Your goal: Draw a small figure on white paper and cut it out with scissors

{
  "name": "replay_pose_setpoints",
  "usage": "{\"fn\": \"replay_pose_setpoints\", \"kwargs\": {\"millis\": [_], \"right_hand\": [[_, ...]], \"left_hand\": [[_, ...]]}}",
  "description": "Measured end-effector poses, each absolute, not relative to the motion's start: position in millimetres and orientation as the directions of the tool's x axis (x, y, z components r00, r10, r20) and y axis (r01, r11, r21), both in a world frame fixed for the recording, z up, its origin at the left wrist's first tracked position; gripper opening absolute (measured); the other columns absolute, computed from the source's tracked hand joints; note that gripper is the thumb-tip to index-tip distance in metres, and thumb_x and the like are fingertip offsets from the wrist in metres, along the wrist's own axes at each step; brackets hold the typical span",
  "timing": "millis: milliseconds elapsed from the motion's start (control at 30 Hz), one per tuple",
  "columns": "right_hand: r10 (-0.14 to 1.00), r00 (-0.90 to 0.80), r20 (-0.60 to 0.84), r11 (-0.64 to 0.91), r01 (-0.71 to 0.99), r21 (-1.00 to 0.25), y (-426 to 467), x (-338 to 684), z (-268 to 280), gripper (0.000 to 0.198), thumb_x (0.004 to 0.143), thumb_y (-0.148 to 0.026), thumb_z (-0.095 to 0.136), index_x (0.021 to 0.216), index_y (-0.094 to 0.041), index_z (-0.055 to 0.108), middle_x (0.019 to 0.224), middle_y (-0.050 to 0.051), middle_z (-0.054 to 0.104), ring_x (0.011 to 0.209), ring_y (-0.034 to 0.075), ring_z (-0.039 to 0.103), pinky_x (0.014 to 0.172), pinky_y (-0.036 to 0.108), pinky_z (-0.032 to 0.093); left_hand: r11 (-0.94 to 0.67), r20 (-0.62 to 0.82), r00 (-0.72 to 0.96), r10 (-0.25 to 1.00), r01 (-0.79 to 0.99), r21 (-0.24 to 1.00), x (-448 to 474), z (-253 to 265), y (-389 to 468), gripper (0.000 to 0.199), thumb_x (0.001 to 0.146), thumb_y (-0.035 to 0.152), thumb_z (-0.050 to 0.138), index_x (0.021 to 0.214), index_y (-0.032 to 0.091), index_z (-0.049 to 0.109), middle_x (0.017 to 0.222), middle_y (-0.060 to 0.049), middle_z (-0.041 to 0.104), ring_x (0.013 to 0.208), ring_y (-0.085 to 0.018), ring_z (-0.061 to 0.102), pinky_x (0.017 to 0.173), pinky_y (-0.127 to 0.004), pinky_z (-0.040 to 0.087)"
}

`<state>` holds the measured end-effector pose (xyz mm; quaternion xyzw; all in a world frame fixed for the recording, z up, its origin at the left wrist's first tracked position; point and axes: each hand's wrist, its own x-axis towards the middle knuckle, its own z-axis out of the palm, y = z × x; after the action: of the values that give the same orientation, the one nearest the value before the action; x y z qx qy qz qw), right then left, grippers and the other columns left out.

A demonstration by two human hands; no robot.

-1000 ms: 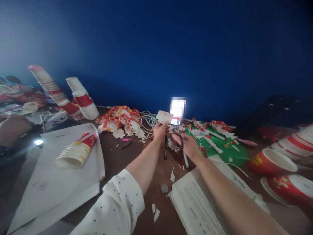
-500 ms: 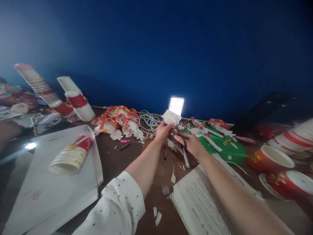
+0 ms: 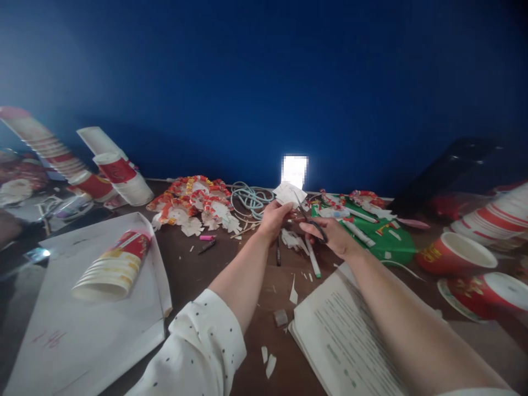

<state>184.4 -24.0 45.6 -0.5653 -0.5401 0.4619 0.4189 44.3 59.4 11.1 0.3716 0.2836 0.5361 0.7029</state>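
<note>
Pinched in my left hand [image 3: 274, 219] is a small piece of white paper [image 3: 287, 192], held up near the blue wall. My right hand [image 3: 332, 235] has its fingers through the handles of a pair of scissors [image 3: 317, 230]. The blades point up and left and reach the paper's right side. Below my hands lie white paper cut-outs [image 3: 293, 240], a black pen [image 3: 278, 254] and a white marker with a green end [image 3: 313, 260]. How far the blades are apart is hard to make out.
Red-and-white paper chains [image 3: 193, 201] lie at the back beside a coiled pale-blue cord [image 3: 249, 199]. Stacked paper cups [image 3: 111, 269] rest on a white box lid [image 3: 152, 308]. Printed sheets [image 3: 342, 335] lie under my right forearm. Red cups [image 3: 454, 258] stand at right. A co-worker's hand [image 3: 8, 228] shows at left.
My right hand and the scissors have shifted slightly right and away from my left hand. The paper stays in my left hand, with its angle slightly changed. The whole view has turned a little.
</note>
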Motion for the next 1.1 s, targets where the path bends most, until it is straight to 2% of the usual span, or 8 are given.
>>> {"fn": "replay_pose_setpoints", "kwargs": {"millis": [300,533,1100], "right_hand": [[0.996,-0.07,-0.061,-0.037,0.308,-0.951,-19,195,38,0.04,0.076,-0.051,0.072,0.1,-0.019,0.077,0.06,-0.002,0.06,0.055,0.012,0.052,0.056,0.027,0.04],[0.993,-0.102,-0.059,-0.025,0.312,-0.95,-19,197,39,0.035,0.077,-0.053,0.071,0.089,-0.02,0.077,0.061,-0.002,0.058,0.054,0.012,0.05,0.055,0.027,0.04],[0.995,-0.092,-0.047,-0.015,0.323,-0.946,-17,198,34,0.036,0.077,-0.052,0.071,0.096,-0.021,0.077,0.059,-0.003,0.056,0.053,0.011,0.049,0.054,0.027,0.037]], "left_hand": [[0.164,-0.008,0.288,0.958,-0.524,0.836,44,9,63,0.026,0.064,0.025,0.078,0.082,0.012,0.063,0.069,-0.003,0.066,0.06,-0.013,0.062,0.065,-0.028,0.053],[0.145,0.014,0.302,0.953,-0.497,0.856,42,6,65,0.024,0.067,0.024,0.075,0.085,0.012,0.065,0.071,-0.003,0.068,0.063,-0.013,0.062,0.067,-0.029,0.052],[0.157,0.015,0.32,0.947,-0.505,0.849,42,6,66,0.027,0.066,0.026,0.075,0.087,0.012,0.067,0.067,-0.002,0.066,0.058,-0.01,0.06,0.061,-0.024,0.05]]}}
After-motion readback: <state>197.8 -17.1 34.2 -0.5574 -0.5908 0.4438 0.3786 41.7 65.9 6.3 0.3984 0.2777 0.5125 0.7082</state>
